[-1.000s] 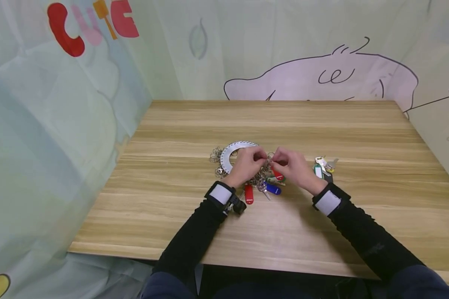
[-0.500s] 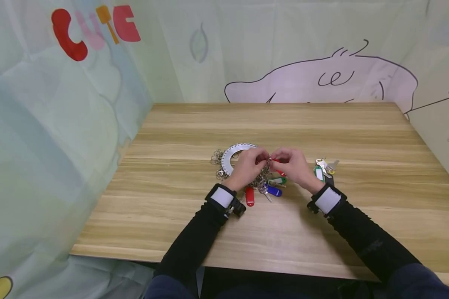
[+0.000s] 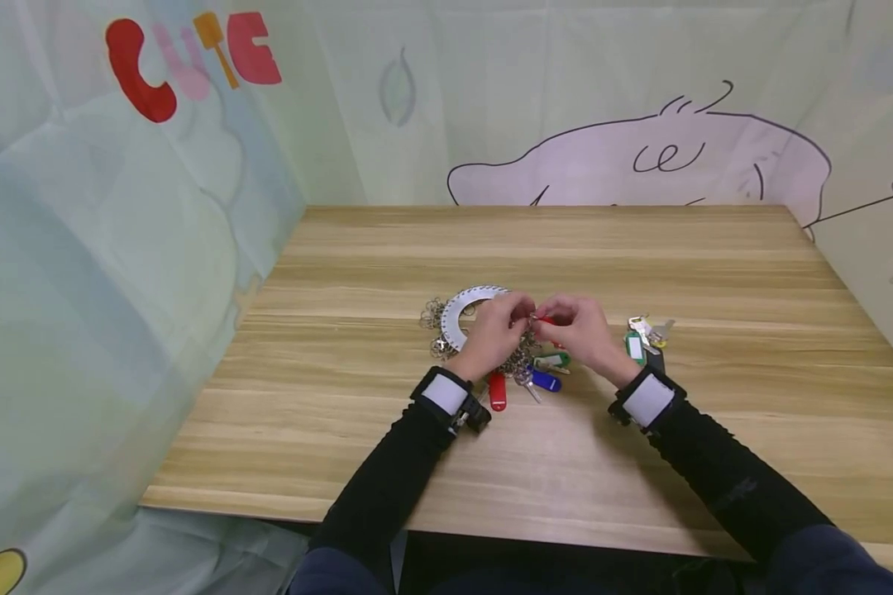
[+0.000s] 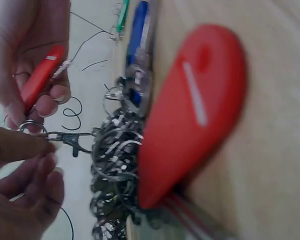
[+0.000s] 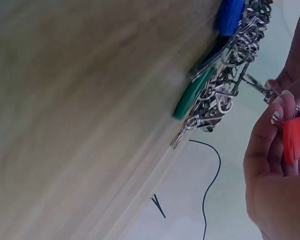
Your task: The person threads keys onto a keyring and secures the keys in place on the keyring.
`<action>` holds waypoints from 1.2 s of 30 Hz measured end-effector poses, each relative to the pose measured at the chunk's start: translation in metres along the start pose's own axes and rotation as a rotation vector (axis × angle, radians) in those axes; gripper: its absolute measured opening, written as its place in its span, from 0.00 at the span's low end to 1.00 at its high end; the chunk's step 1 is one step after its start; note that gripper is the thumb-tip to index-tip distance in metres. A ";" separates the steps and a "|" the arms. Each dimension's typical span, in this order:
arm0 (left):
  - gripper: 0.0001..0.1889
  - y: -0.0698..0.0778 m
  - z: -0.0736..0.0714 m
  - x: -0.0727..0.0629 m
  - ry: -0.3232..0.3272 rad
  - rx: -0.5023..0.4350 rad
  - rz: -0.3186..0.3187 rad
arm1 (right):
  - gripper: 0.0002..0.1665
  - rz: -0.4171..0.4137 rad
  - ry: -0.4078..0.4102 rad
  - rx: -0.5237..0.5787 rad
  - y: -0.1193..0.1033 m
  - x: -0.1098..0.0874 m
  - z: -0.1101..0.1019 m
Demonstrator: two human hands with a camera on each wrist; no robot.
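A white ring-shaped key holder, fringed with metal clasps and rings, lies on the table, partly covered by my left hand. That hand pinches a small metal snap clasp and the split ring beside it. Fingertip to fingertip with it, my right hand holds a red key tag with a key on it. Other tags hang from the near side of the holder: a red tag, a blue tag and a green tag with keys.
To the right on the wooden table sits a small heap of keys, with a green tag and a black piece. Printed cloth stands behind the table and along its left side.
The red tag in my right hand, earlier hanging below the fingers, has tipped up between them. My right hand has shifted slightly left, closer to my left fingertips.
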State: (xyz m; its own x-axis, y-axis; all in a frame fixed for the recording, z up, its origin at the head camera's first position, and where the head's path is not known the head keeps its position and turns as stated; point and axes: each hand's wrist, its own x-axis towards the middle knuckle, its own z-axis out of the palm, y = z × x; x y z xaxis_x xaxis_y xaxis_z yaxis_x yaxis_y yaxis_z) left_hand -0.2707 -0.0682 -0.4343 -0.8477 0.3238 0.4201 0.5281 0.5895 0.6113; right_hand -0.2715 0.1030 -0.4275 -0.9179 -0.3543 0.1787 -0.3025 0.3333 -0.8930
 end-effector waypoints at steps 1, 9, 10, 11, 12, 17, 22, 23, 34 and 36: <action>0.08 0.000 0.000 0.000 0.003 0.021 0.021 | 0.09 0.005 0.003 0.005 0.000 0.000 0.000; 0.13 0.002 -0.002 -0.001 -0.001 0.051 0.117 | 0.08 0.041 0.013 0.053 0.000 0.000 -0.001; 0.13 0.002 -0.002 -0.001 0.001 0.043 0.104 | 0.08 0.040 0.010 0.052 0.000 0.000 -0.001; 0.12 0.001 -0.001 -0.001 0.002 0.027 0.085 | 0.08 0.037 0.007 0.048 0.000 0.000 -0.002; 0.12 0.001 -0.001 -0.001 0.006 0.004 0.061 | 0.08 0.034 0.004 0.048 -0.001 0.000 -0.002; 0.10 0.002 -0.002 0.001 0.013 -0.078 -0.019 | 0.08 0.036 -0.006 0.035 -0.002 0.000 -0.003; 0.08 0.004 -0.004 0.001 0.000 -0.019 0.036 | 0.08 0.042 0.007 0.043 -0.003 0.001 -0.004; 0.08 0.005 -0.004 0.001 0.002 -0.012 0.050 | 0.08 0.040 0.008 0.043 -0.002 0.001 -0.004; 0.05 -0.001 -0.002 0.001 0.032 -0.115 0.029 | 0.09 0.029 -0.003 0.043 -0.002 0.001 -0.005; 0.05 -0.003 -0.001 0.001 0.027 -0.128 0.006 | 0.09 0.031 -0.006 0.038 -0.002 0.001 -0.004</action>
State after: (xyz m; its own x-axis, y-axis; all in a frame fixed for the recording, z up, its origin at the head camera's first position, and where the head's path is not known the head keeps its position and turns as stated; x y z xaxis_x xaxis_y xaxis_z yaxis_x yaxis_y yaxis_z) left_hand -0.2733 -0.0701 -0.4346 -0.8439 0.3062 0.4406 0.5365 0.4876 0.6888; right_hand -0.2727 0.1061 -0.4238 -0.9253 -0.3491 0.1483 -0.2637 0.3110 -0.9131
